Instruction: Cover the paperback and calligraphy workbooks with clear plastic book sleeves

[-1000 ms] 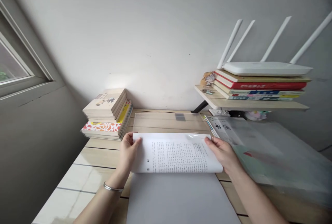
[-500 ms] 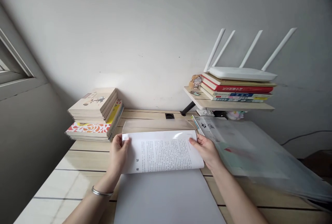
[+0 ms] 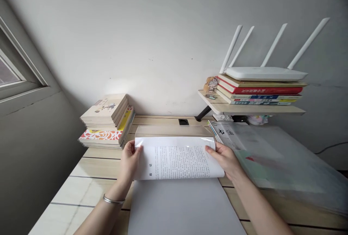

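Note:
A white printed page (image 3: 179,160) lies curled over on the desk, its text facing me, above a plain grey-white sheet or cover (image 3: 185,207). My left hand (image 3: 129,162) grips the page's left edge, thumb on top. My right hand (image 3: 225,160) grips its right edge, fingers curled round it. A clear plastic flap (image 3: 171,130) sticks out beyond the page's far edge. A silver bangle (image 3: 112,201) sits on my left wrist.
A pile of books (image 3: 108,120) stands at the back left of the wooden desk (image 3: 89,171). A clear plastic folder (image 3: 269,155) over papers lies to the right. A wall shelf (image 3: 252,108) carries books and a white router (image 3: 265,73). A window frame (image 3: 16,79) is at left.
Only the view has shifted sideways and back. Both hands keep the same hold on the page's edges, and the page stays curled over.

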### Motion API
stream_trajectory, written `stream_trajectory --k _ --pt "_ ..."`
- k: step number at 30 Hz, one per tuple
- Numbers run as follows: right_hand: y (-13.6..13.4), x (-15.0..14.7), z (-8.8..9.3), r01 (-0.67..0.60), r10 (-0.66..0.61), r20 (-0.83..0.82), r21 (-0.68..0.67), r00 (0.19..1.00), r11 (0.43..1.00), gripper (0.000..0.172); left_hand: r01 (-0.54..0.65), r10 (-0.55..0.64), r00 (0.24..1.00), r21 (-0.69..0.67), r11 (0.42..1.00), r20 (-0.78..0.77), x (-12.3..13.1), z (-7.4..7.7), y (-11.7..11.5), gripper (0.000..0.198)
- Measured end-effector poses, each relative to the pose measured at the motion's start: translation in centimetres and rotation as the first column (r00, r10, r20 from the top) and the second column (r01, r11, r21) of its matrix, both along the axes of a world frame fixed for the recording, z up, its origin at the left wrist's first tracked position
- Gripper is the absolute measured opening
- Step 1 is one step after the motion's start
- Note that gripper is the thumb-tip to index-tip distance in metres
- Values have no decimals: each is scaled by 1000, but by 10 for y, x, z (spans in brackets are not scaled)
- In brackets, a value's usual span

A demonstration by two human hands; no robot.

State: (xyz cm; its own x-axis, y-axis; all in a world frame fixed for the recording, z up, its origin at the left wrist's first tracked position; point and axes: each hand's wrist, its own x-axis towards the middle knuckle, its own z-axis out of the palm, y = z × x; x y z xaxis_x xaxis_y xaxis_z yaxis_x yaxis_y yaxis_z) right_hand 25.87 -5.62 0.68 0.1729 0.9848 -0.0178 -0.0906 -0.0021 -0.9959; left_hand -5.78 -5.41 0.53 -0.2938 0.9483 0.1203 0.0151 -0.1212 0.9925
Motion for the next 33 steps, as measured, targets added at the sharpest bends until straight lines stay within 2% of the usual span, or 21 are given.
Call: stream_trajectory --k 3,6,10,14,19,24,26,31,33 --pt "4 1 -7 84 -90 82 81 993 993 37 -47 47 999 13 999 -22 0 -3 1 33" --pt "6 2 -12 127 -145 141 127 979 984 34 -36 36 999 13 999 -34 -1 -1 -1 30" --pt "3 2 -8 77 -87 97 110 991 991 37 27 -27 999 31 999 19 1 3 -4 33" --pt "2 3 -5 -26 18 77 106 997 994 43 -15 14 1000 56 998 10 4 0 -3 29" --pt "8 2 -10 67 -95 174 160 980 985 42 -54 54 997 16 998 -51 1 -3 -2 30" --pt "11 1 -16 99 -144 182 234 973 967 36 67 -66 998 -52 996 10 0 9 -4 42" --pt "10 3 -14 89 -128 154 236 980 968 37 73 -72 997 -70 995 11 2 10 -5 43" --pt "6 8 -7 -72 42 150 202 988 977 41 -13 13 999 -16 1000 -40 8 0 -4 36" --pt "7 8 -9 -48 12 171 208 985 977 42 -27 27 998 3 1000 -63 8 -4 -3 33"
